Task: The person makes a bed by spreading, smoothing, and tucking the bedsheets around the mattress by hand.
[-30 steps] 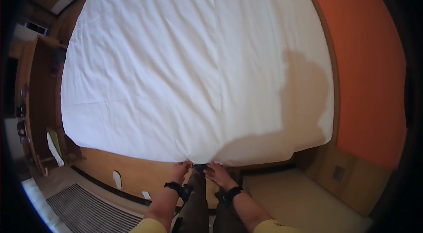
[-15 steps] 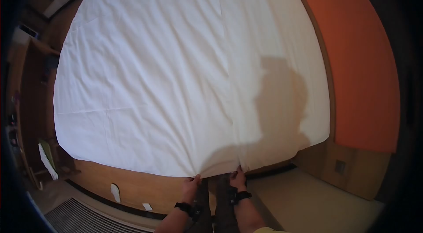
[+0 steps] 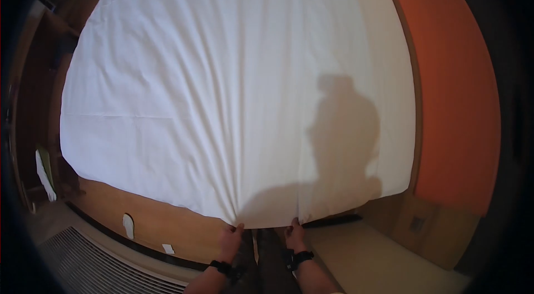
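A white bed sheet covers the wide bed in front of me. My left hand is closed on the sheet's near edge, left of the middle. A short way to the right, my right hand pinches the same edge. Between the two hands the edge is drawn tight toward my body. Folds fan out over the sheet from my left grip, running up and to the left. My shadow falls on the sheet's right half. Both wrists wear black bands.
An orange padded bench runs along the bed's right side, with a wooden cabinet below its near end. On the wooden floor lie a white slipper and a small white card. A floor grille is at the lower left.
Both hands have pulled the sheet's edge a little closer to me. The cloth between them is straighter and the folds by my left hand are sharper. The view has shifted slightly.
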The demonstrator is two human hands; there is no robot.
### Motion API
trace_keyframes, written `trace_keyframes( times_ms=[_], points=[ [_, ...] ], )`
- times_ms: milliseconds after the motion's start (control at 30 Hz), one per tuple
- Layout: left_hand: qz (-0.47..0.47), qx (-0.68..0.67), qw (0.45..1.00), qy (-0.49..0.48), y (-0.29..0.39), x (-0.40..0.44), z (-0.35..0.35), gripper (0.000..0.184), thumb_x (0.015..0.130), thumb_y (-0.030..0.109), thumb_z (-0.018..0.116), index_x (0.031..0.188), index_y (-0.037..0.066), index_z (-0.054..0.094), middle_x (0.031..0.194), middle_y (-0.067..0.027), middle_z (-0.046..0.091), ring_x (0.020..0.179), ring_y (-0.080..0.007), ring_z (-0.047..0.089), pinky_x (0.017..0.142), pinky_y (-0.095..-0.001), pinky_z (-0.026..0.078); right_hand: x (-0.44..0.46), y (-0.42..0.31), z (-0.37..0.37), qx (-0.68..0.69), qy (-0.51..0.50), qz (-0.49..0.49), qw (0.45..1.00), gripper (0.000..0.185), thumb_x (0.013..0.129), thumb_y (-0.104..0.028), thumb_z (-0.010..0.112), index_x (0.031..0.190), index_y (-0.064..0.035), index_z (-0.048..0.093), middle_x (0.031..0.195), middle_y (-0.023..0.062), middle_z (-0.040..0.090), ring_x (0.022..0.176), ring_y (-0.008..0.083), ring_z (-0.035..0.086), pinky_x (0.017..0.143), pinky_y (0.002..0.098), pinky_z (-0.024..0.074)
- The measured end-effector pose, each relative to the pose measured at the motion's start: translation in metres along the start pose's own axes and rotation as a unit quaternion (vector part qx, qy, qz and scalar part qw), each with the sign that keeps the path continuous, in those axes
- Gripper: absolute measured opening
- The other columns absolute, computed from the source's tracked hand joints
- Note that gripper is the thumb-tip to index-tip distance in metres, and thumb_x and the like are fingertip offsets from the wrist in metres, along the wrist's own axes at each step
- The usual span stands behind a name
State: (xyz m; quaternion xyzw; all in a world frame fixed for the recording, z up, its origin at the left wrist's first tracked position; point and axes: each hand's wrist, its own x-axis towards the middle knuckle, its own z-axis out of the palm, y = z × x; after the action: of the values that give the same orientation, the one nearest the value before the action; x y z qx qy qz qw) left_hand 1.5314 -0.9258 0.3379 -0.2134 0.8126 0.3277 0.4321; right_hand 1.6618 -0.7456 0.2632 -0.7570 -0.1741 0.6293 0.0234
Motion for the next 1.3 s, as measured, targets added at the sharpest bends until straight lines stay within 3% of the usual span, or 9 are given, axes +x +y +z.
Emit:
trace_keyframes(
  times_ms=[267, 400, 600, 733, 833, 933, 1033, 1133, 1300],
  points=[
    [-0.02, -0.1, 0.993, 0.054, -0.145, 0.068, 0.037, 0.034, 0.077, 0.031, 0.052, 0.083, -0.002, 0.06, 0.072, -0.0182, 0.06, 0.069, -0.0271, 0.06, 0.061, -0.0364, 0.045, 0.035, -0.018, -0.057, -0.42, -0.118, 0.009, 0.9, 0.016, 0.078, -0.022, 0.058, 0.083, -0.0074, 0.055, 0.069, 0.0018, 0.054, 0.058, 0.0148, 0.052, 0.052, 0.0288, 0.0439],
    [-0.098, -0.284, 0.952, 0.064, -0.202, 0.006, -0.064, 0.024, 0.078, 0.019, 0.048, 0.087, 0.0, 0.058, 0.077, -0.0116, 0.061, 0.065, -0.0203, 0.058, 0.059, -0.0343, 0.046, -0.021, -0.035, -0.092, -0.532, -0.074, -0.014, 0.844, 0.014, 0.076, -0.019, 0.059, 0.074, -0.0051, 0.059, 0.069, 0.0051, 0.058, 0.059, 0.0155, 0.055, 0.052, 0.0286, 0.0434],
    [-0.152, -0.342, 0.917, 0.138, -0.236, -0.038, -0.192, 0.019, 0.076, 0.015, 0.051, 0.084, -0.001, 0.059, 0.074, -0.0091, 0.061, 0.062, -0.0168, 0.057, 0.055, -0.0294, 0.044, 0.008, -0.075, -0.096, -0.866, -0.269, -0.378, 0.187, 0.026, 0.076, -0.033, 0.049, 0.088, -0.0126, 0.061, 0.09, 0.0117, 0.061, 0.081, 0.0295, 0.058, 0.07, 0.0392, 0.0441],
    [-0.131, -0.279, 0.937, 0.166, -0.261, -0.051, -0.242, 0.021, 0.074, 0.019, 0.054, 0.081, 0.0, 0.061, 0.071, -0.0101, 0.061, 0.064, -0.0175, 0.058, 0.057, -0.0303, 0.044, -0.095, -0.079, -0.001, -0.92, -0.124, -0.221, 0.298, 0.025, 0.075, -0.033, 0.05, 0.089, -0.0161, 0.061, 0.086, 0.011, 0.061, 0.08, 0.0287, 0.058, 0.068, 0.0391, 0.0451],
    [-0.115, -0.207, 0.956, 0.172, -0.294, -0.053, -0.271, 0.027, 0.072, 0.025, 0.058, 0.085, 0.002, 0.061, 0.077, -0.0138, 0.061, 0.073, -0.0229, 0.06, 0.064, -0.0322, 0.046, -0.115, -0.076, 0.055, -0.906, -0.237, -0.349, -0.022, 0.027, 0.072, -0.033, 0.054, 0.09, -0.0139, 0.061, 0.082, 0.0116, 0.061, 0.081, 0.0276, 0.058, 0.072, 0.0352, 0.045],
    [-0.117, -0.213, 0.95, 0.195, -0.356, -0.039, -0.292, 0.03, 0.071, 0.028, 0.059, 0.088, 0.003, 0.061, 0.084, -0.0147, 0.061, 0.082, -0.0267, 0.059, 0.072, -0.0335, 0.045, -0.151, -0.038, 0.101, -0.861, -0.277, -0.425, -0.022, 0.024, 0.076, -0.031, 0.047, 0.086, -0.0155, 0.063, 0.079, 0.0079, 0.062, 0.076, 0.0241, 0.06, 0.065, 0.0368, 0.046],
    [-0.129, -0.176, 0.958, 0.188, -0.378, -0.058, -0.363, 0.032, 0.07, 0.03, 0.06, 0.09, 0.005, 0.062, 0.089, -0.0148, 0.061, 0.088, -0.0268, 0.057, 0.077, -0.0328, 0.044, -0.168, 0.019, 0.121, -0.931, -0.221, -0.273, -0.097, 0.026, 0.078, -0.029, 0.044, 0.09, -0.0131, 0.061, 0.077, 0.0098, 0.061, 0.071, 0.0242, 0.06, 0.06, 0.0368, 0.046],
    [-0.091, -0.123, 0.972, 0.181, -0.44, -0.027, -0.404, 0.033, 0.07, 0.031, 0.06, 0.092, 0.006, 0.061, 0.09, -0.014, 0.061, 0.089, -0.0254, 0.057, 0.078, -0.0326, 0.043, -0.168, 0.077, 0.136, -0.844, -0.246, -0.083, 0.47, 0.028, 0.079, -0.027, 0.042, 0.093, -0.0107, 0.06, 0.076, 0.0116, 0.06, 0.068, 0.024, 0.059, 0.057, 0.0373, 0.0459],
    [-0.118, -0.217, 0.952, 0.18, -0.438, 0.024, -0.54, 0.037, 0.073, 0.035, 0.056, 0.095, 0.005, 0.059, 0.093, -0.0146, 0.06, 0.091, -0.0287, 0.055, 0.08, -0.0352, 0.042, -0.072, 0.164, 0.182, -0.848, -0.385, -0.237, 0.277, 0.025, 0.075, -0.021, 0.059, 0.09, -0.001, 0.056, 0.072, 0.007, 0.06, 0.06, 0.0158, 0.057, 0.051, 0.0257, 0.0447]
  ],
)
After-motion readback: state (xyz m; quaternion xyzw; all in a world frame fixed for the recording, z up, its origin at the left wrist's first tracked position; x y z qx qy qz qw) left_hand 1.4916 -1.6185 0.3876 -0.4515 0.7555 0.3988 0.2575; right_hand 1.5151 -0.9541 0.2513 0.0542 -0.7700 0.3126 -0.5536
